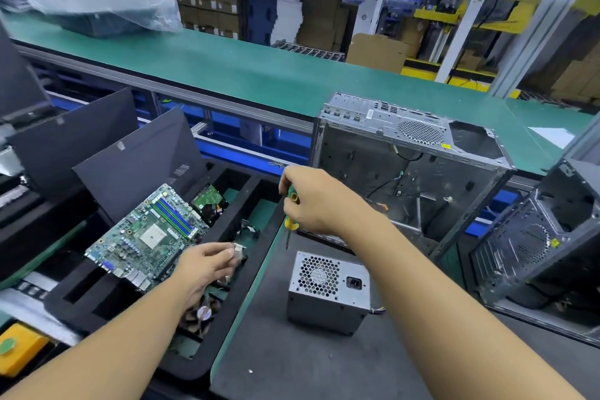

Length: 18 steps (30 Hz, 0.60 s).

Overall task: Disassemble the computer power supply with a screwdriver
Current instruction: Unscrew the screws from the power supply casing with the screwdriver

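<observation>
The grey metal power supply stands on the dark mat, its honeycomb fan grille and power socket facing me. My right hand grips a green and yellow screwdriver with the tip pointing down, above and left of the power supply. My left hand holds a small silvery part over the black foam tray. Behind the power supply sits the open, emptied computer case.
A green motherboard leans in the foam tray, with a hard drive behind it and a fan below my left wrist. A second case stands at the right. A green conveyor belt runs behind.
</observation>
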### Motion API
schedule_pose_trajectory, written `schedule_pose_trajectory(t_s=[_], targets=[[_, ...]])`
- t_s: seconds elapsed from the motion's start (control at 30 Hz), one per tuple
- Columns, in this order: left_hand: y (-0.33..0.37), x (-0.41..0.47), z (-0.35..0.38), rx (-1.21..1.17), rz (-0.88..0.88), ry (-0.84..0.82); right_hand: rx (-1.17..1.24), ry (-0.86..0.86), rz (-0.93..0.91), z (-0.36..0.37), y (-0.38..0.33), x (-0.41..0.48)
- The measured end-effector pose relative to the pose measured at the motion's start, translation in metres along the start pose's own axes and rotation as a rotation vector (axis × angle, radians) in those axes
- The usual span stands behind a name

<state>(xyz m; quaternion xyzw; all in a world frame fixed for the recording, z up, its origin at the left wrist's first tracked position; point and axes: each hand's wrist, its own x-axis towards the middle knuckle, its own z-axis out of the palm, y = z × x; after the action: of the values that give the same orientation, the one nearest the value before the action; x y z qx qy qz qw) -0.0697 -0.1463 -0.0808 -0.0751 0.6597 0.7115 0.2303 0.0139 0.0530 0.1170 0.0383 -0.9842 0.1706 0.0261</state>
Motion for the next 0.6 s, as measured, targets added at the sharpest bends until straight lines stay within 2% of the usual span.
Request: schedule_pose_trajectory(t_s=[0.1, 0.3, 0.37, 0.47, 0.53, 0.6], targets=[[0.008, 0.008, -0.038, 0.098, -0.043, 0.094, 0.002, -0.047, -0.05, 0.012, -0.017, 0.013], [0.016, 0.014, -0.084, 0.333, -0.188, 0.023, 0.001, -0.077, -0.138, 0.025, -0.057, 0.048], [0.017, 0.018, -0.087, 0.461, -0.206, -0.032, -0.007, -0.087, -0.148, 0.031, -0.067, 0.06], [0.015, 0.025, -0.088, 0.685, -0.253, -0.232, -0.02, -0.118, -0.142, 0.041, -0.08, 0.075], [0.015, 0.036, -0.089, 0.862, -0.186, -0.272, -0.024, -0.127, -0.123, 0.043, -0.085, 0.083], [0.022, 0.049, -0.092, 0.993, -0.05, -0.155, -0.026, -0.114, -0.093, 0.041, -0.086, 0.09]])
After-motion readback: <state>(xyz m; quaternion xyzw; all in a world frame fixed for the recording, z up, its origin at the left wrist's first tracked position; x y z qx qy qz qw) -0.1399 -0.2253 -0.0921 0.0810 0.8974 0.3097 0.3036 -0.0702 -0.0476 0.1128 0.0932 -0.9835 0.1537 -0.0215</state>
